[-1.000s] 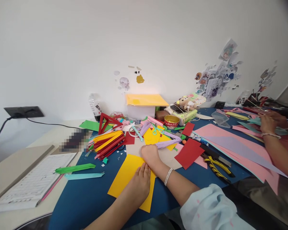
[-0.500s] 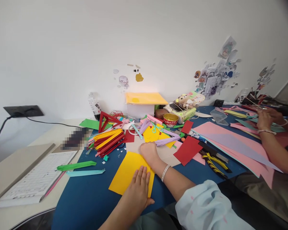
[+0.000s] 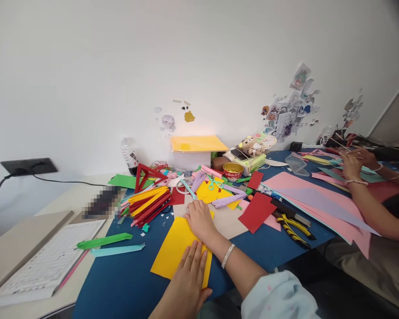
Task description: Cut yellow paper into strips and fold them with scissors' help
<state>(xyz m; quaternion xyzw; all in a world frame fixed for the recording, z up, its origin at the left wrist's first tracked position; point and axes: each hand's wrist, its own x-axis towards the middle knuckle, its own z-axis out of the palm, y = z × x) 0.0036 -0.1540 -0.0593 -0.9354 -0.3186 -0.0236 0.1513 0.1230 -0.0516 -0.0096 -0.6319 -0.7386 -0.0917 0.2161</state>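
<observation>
A sheet of yellow paper (image 3: 168, 254) lies at the near edge of the blue table, with a narrow strip along its right side looking folded over. My left hand (image 3: 190, 272) rests flat on its lower right part, fingers stretched out and thumb at the edge. Higher up on the same sheet, my right hand (image 3: 199, 221), with a silver bracelet at the wrist, presses down palm first; its fingers reach forward, slightly bent. The upper part of the sheet overlaps a grey board (image 3: 229, 226).
Left stands a bundle of folded red and yellow paper strips (image 3: 149, 204). Scissors (image 3: 214, 181), red paper (image 3: 257, 212), yellow-handled pliers (image 3: 292, 228) and large pink sheets (image 3: 319, 199) lie beyond and right. Another person's hands (image 3: 355, 164) work at the far right.
My right hand has gone from a fist at the sheet's top to fingers laid out over the paper, a little nearer. My left hand stays flat. The camera view has shifted slightly.
</observation>
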